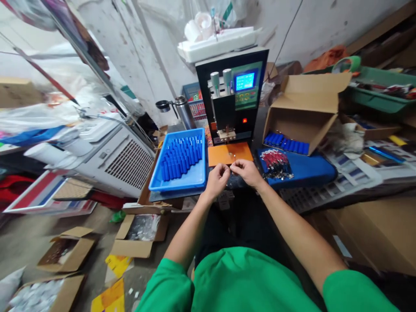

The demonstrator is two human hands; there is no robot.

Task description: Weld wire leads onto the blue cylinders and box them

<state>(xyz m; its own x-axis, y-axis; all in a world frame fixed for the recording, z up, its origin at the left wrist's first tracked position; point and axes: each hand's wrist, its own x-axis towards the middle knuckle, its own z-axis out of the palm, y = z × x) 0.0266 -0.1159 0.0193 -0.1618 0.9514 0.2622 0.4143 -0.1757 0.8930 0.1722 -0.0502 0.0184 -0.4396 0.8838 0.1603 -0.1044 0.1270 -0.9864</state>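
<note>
My left hand (217, 179) and my right hand (247, 171) meet fingertip to fingertip just in front of an orange pad (229, 153). Together they pinch a small thin piece between them; it is too small to identify. Behind the pad stands a black spot-welding machine (234, 93) with a lit blue screen. A blue tray (180, 161) of blue cylindrical cells lies left of my left hand. A pile of red-and-black wired parts (275, 164) lies on a blue surface right of my right hand.
An open cardboard box (303, 113) with more blue cells stands at the right. A white appliance (110, 154) sits at the left. Open cartons (138, 236) lie on the floor. A steel flask (184, 112) stands behind the tray. A green bin (380, 93) is far right.
</note>
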